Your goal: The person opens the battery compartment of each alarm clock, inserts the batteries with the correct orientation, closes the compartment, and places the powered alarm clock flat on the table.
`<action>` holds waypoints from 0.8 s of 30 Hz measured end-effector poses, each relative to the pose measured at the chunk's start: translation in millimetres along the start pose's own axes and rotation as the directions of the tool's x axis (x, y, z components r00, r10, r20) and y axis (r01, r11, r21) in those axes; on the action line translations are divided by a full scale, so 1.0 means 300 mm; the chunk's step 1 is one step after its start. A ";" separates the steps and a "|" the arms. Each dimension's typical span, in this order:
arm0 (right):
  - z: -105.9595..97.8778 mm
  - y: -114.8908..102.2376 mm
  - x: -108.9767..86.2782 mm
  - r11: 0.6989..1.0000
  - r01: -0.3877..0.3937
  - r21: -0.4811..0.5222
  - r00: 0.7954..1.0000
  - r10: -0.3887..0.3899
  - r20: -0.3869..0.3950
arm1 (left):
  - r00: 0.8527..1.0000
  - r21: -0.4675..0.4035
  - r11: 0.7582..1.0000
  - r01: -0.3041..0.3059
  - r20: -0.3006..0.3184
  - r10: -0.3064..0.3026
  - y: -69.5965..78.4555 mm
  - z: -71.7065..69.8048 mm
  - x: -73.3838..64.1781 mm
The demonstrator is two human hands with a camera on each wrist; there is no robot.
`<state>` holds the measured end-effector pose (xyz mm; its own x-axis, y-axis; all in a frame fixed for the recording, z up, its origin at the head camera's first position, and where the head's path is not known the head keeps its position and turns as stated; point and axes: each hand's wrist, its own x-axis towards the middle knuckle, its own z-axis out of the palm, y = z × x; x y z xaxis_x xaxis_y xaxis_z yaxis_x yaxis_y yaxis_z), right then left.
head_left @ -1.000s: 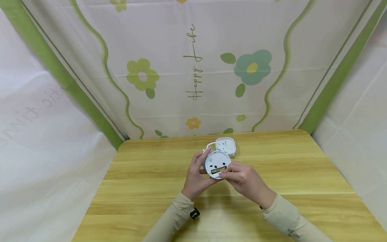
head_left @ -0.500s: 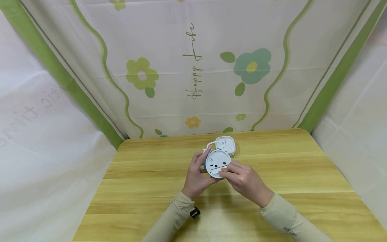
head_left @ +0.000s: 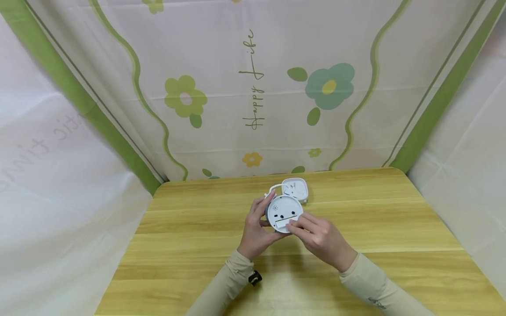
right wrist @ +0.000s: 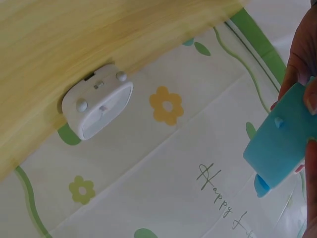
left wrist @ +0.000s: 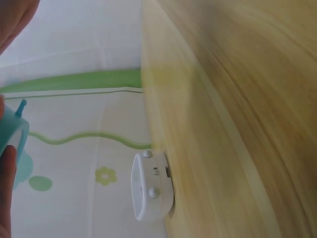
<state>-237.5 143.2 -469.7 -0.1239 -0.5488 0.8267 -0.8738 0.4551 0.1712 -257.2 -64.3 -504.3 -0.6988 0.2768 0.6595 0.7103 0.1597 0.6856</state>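
Note:
My left hand grips a round alarm clock by its side, fingers behind the top edge and thumb along the bottom. Its white back, with small black knobs and speaker holes, faces up toward the head camera. A white battery cover lies over the compartment low on the back, with a thin dark gap along its upper edge. The curled fingers and thumb of my right hand pinch the cover's right end, hiding that part. The right wrist view shows the clock's blue casing and stubby feet.
Behind the held clock, a white rounded-square clock lies face down on the wooden table; the left wrist view shows this white clock too. Fabric curtains enclose the back and sides. A black wrist strap piece sits by the left sleeve.
The battery cover has moved up across the compartment, leaving only a narrow gap where the battery slot showed a second ago. The left hand has stayed nearly still.

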 end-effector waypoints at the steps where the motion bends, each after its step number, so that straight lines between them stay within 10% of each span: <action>1: 0.002 0.000 -0.001 1.000 0.003 0.001 1.000 -0.003 -0.004 | 1.000 -0.002 1.000 0.003 0.000 -0.003 0.000 -0.001 0.000; 24: 0.010 -0.002 0.003 0.997 0.079 0.021 0.991 -0.076 -0.114 | 1.000 0.007 1.000 -0.028 -0.001 0.028 0.006 -0.009 -0.005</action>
<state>-238.6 140.3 -470.8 -0.0024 -0.4980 0.8672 -0.8904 0.3958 0.2248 -254.9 -67.0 -503.2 -0.6786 0.2807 0.6788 0.7303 0.1588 0.6644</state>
